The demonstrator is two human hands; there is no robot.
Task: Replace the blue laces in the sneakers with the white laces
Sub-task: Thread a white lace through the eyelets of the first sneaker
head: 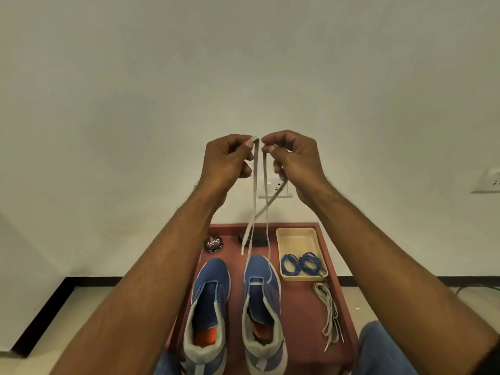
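Two blue sneakers without laces stand side by side on a red table [303,320], the left sneaker [209,301] and the right sneaker [263,299]. My left hand [227,161] and my right hand [295,158] are raised high above them, each pinching a white lace [254,196]. Its strands hang down and cross, and two of them reach the toe end of the right sneaker. A second white lace [328,312] lies bundled on the table to the right. Two coiled blue laces [301,263] rest in a cream tray [296,234].
A round shoe polish tin [213,243] sits at the table's back left, and a dark object [254,236] lies behind the hanging lace. The white wall carries sockets [276,189]. My knee in jeans [384,350] is at the lower right.
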